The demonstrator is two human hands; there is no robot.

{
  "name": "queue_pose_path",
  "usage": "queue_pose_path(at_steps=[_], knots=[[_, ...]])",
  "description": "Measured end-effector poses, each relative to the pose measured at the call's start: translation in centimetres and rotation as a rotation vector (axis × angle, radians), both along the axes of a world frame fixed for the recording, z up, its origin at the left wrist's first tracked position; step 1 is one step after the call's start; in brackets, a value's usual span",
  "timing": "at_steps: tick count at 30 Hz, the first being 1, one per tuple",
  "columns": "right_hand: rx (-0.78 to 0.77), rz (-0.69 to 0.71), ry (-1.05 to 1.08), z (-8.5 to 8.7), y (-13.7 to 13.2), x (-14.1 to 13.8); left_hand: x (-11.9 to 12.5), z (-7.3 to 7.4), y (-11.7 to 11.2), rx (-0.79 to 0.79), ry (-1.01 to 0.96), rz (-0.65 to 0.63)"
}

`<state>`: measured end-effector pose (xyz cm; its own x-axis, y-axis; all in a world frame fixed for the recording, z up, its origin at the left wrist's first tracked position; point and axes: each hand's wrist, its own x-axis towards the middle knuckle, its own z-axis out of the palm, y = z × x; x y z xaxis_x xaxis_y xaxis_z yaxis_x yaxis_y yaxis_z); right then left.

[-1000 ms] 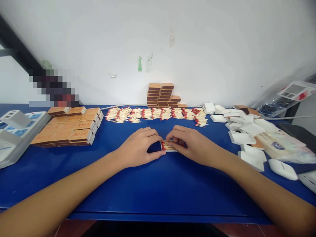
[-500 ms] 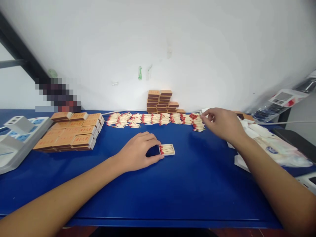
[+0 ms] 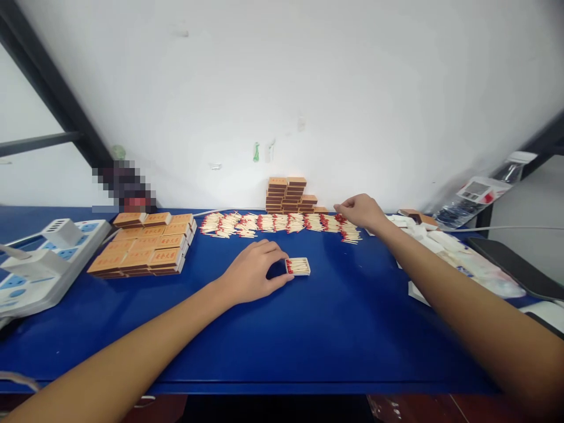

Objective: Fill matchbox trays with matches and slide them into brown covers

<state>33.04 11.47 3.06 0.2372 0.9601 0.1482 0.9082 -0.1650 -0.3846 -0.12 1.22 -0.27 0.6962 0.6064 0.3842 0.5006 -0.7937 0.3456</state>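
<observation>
My left hand (image 3: pixel 253 270) grips the left end of a small white matchbox tray (image 3: pixel 304 273) between thumb and fingers. Red-headed matches (image 3: pixel 298 265) lie side by side inside that tray, on the blue tabletop. Farther back, my right hand (image 3: pixel 360 210) reaches over the right end of a long row of loose matches (image 3: pixel 273 222). Its fingertips are pressed together, just right of the stacked matchbox sleeves (image 3: pixel 292 194); whatever may be between them is too small to make out.
Piled matchboxes (image 3: pixel 143 249) sit at the left beside a white power strip (image 3: pixel 55 267). On the right are a soft tissue pack (image 3: pixel 484 273), a dark phone (image 3: pixel 520 267) and a plastic bottle (image 3: pixel 478 191) leaning by the wall (image 3: pixel 379 106). A white cable (image 3: pixel 506 228) crosses behind.
My right hand has shifted left along the match row toward the stacked sleeves, its fingers closing together. My left hand still holds the tray. The camera view has tilted slightly.
</observation>
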Motion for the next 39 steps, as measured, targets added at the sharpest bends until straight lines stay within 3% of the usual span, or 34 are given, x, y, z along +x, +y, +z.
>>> queue_pose_path(at_steps=[5, 11, 16, 20, 24, 28, 33, 39], knots=[[-0.085, -0.093, 0.003, -0.7, 4.4, -1.1, -0.4, -0.1, 0.4, -0.006, 0.002, 0.022], [-0.067, -0.129, 0.119, -1.5, 4.8, -1.7, -0.5, -0.5, 0.8, -0.006, -0.002, 0.019], [0.044, -0.14, 0.297, -0.3, 2.7, -1.2, -0.3, -0.6, 0.8, -0.006, 0.009, 0.021], [0.117, -0.099, 0.411, 0.6, -0.5, -0.8, -0.3, -0.8, 0.8, 0.028, -0.026, 0.078], [0.055, 0.065, 0.563, -0.2, -4.9, -2.0, -0.4, -0.9, 1.2, 0.083, -0.149, 0.221], [-0.047, 0.251, 0.791, -1.5, -8.1, -4.5, -0.5, -0.8, 1.7, 0.092, -0.219, 0.276], [-0.073, 0.315, 0.833, -1.6, -9.0, -6.7, -0.6, -0.9, 2.0, 0.107, -0.25, 0.263], [-0.1, 0.371, 0.843, -1.5, -9.3, -6.7, -0.5, -0.8, 1.8, 0.094, -0.224, 0.243]])
